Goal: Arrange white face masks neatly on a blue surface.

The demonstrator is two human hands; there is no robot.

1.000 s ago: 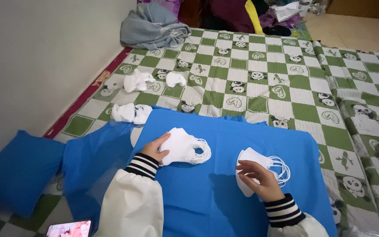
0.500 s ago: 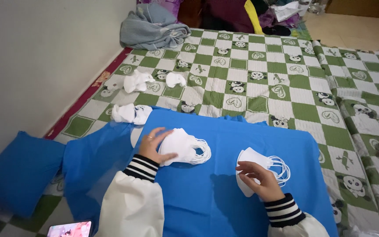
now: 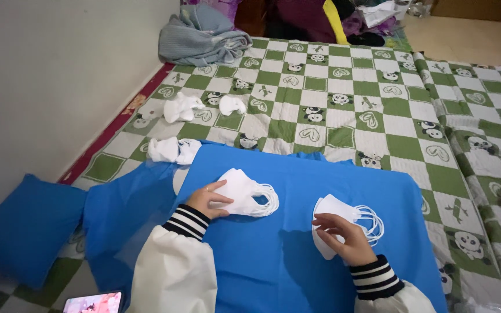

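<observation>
Since the earlier frame the left hand [image 3: 207,200] has slid a little further onto its stack of white face masks [image 3: 244,196], fingers spread flat and pressing, no closed grip. The right hand [image 3: 343,237] rests loosely open on a second mask pile [image 3: 334,211], its ear loops fanned to the right. Both piles lie well apart on a blue sheet [image 3: 297,272] over a green checked panda blanket [image 3: 343,110]. Crumpled white socks [image 3: 175,149] sit beyond the sheet's left corner, and a blue cushion [image 3: 21,232] lies by the wall.

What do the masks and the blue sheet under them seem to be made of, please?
The masks look like white non-woven fabric, matte and soft, with thin elastic ear loops. The blue sheet looks like thin non-woven or plastic-like cloth, smooth and slightly translucent at its left edge; hard to say which.
</observation>
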